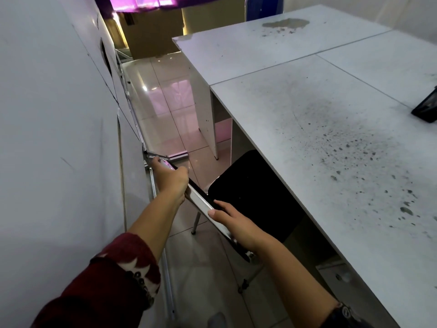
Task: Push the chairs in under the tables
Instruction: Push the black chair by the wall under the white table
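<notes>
A chair with a black seat (246, 185) and a shiny metal backrest frame (201, 201) stands at the near white table (343, 150), its seat partly under the tabletop. My left hand (171, 178) grips the far end of the backrest's top rail. My right hand (233, 221) holds the rail nearer to me, thumb on top. Two chair legs (196, 221) show on the floor tiles; the rest of the chair is hidden by the table.
A white partition wall (59, 138) runs close on the left, leaving a narrow tiled aisle (165, 102). A second white table (248, 48) adjoins farther on. A dark object (425, 107) lies at the table's right edge. Cardboard boxes (151, 31) stand at the aisle's end.
</notes>
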`<action>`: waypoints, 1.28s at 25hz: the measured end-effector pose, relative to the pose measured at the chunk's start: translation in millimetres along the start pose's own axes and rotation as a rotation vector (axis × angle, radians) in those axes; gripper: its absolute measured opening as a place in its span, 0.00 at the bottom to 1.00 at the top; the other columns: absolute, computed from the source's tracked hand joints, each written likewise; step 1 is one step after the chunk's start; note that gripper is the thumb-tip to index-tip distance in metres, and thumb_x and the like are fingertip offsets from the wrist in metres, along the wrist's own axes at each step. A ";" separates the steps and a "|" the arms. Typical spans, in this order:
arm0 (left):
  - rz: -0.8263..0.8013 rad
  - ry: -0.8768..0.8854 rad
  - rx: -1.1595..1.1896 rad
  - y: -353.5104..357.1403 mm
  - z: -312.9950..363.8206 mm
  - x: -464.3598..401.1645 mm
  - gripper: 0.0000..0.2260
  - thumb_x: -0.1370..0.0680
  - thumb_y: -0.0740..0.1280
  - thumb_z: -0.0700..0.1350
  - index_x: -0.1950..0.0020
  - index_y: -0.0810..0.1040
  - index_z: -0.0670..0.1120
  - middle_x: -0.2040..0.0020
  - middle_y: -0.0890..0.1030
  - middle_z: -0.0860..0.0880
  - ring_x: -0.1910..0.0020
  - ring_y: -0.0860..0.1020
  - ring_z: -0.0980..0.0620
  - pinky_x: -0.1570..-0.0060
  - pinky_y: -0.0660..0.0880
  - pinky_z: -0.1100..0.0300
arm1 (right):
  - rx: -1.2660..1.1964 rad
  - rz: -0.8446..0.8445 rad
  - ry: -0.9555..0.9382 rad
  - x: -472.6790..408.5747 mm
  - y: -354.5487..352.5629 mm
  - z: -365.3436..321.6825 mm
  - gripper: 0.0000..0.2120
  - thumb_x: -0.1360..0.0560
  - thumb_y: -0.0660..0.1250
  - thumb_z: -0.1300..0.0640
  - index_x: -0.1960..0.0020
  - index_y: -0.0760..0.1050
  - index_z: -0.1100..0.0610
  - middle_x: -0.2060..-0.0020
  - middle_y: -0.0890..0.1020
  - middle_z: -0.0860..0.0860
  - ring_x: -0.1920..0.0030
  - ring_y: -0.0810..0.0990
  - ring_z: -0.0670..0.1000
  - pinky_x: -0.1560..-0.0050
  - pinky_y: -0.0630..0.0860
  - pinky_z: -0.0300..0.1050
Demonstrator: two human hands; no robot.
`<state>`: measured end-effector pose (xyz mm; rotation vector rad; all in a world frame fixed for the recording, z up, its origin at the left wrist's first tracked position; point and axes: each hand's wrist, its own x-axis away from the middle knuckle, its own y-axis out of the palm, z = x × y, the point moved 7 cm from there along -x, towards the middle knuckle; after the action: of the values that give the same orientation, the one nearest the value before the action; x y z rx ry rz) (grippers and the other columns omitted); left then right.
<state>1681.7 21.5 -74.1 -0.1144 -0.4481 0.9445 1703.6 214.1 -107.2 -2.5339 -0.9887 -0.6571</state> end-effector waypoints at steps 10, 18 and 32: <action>-0.163 0.112 -0.096 8.8 24.3 -21.5 0.31 0.27 0.66 0.35 0.28 0.56 0.47 0.46 0.68 0.48 0.59 0.71 0.50 0.65 0.68 0.64 | -0.020 0.178 -0.093 -2.2 25.8 -15.9 0.37 0.33 0.67 0.41 0.29 0.55 0.41 0.28 0.62 0.49 0.32 0.64 0.52 0.34 0.66 0.53; -0.396 -0.200 0.193 18.8 -13.7 5.1 0.14 0.31 0.61 0.30 0.51 0.69 0.46 0.64 0.74 0.44 0.69 0.77 0.48 0.68 0.76 0.57 | 0.581 0.159 -0.227 -23.7 38.1 -67.5 0.34 0.27 0.63 0.60 0.26 0.49 0.52 0.27 0.58 0.57 0.31 0.63 0.61 0.36 0.68 0.62; -0.484 -0.152 -0.014 30.5 16.7 -61.6 0.10 0.34 0.58 0.29 0.65 0.65 0.44 0.69 0.66 0.46 0.71 0.67 0.51 0.76 0.68 0.63 | 0.423 0.179 -0.117 -68.5 50.5 -103.8 0.33 0.25 0.61 0.65 0.26 0.47 0.55 0.24 0.46 0.57 0.26 0.45 0.62 0.31 0.49 0.71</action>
<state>1620.7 -11.7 -87.6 0.0541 -0.5905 0.4747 1663.9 93.4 -64.3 -2.2649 -0.8213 -0.2200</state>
